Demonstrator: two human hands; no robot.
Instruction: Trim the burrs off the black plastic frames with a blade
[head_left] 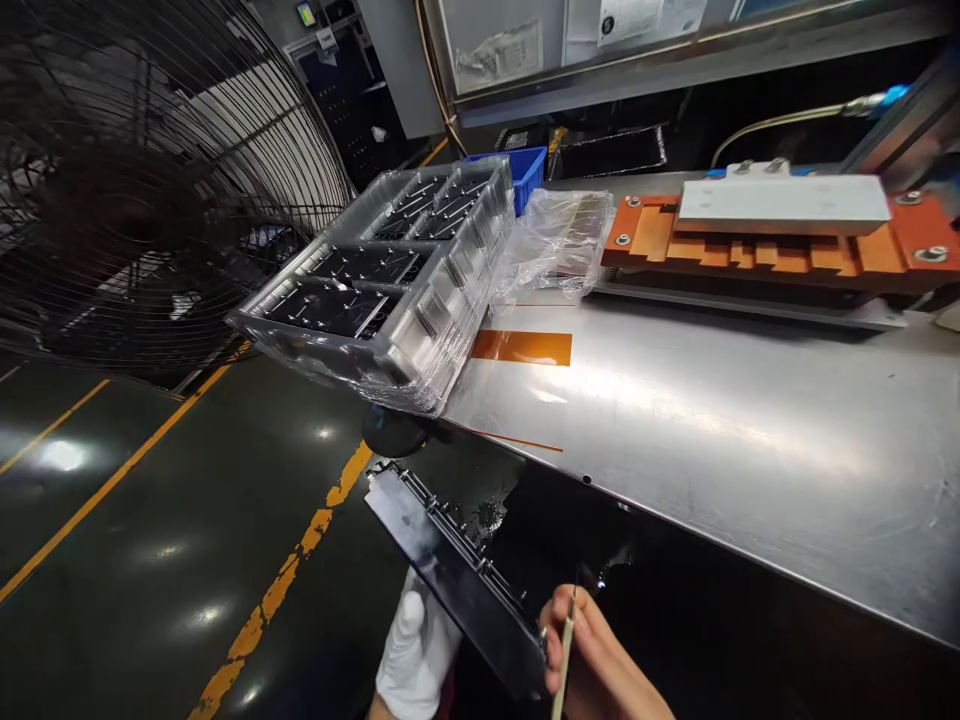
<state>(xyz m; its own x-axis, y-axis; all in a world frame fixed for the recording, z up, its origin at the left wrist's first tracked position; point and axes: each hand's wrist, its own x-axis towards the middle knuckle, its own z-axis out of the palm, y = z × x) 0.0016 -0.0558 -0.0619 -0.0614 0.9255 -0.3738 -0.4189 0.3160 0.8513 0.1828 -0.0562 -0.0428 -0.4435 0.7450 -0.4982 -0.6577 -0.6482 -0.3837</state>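
Observation:
A long black plastic part (450, 560) with ribbed clips along one edge is held low in front of me, below the table edge. My left hand (416, 650), in a white glove, supports it from underneath. My bare right hand (600, 660) pinches a thin pale stick-like tool (564, 650) against the part's near end. A stack of clear plastic trays (390, 280) holding similar dark parts rests on the left end of the metal table (712, 430), overhanging its edge.
An orange and white fixture block (780, 230) sits at the table's back right. A crumpled clear bag (555, 240) and a blue bin (529, 170) lie behind the trays. A large wire-guarded fan (135, 190) stands at left above a dark floor with yellow lines.

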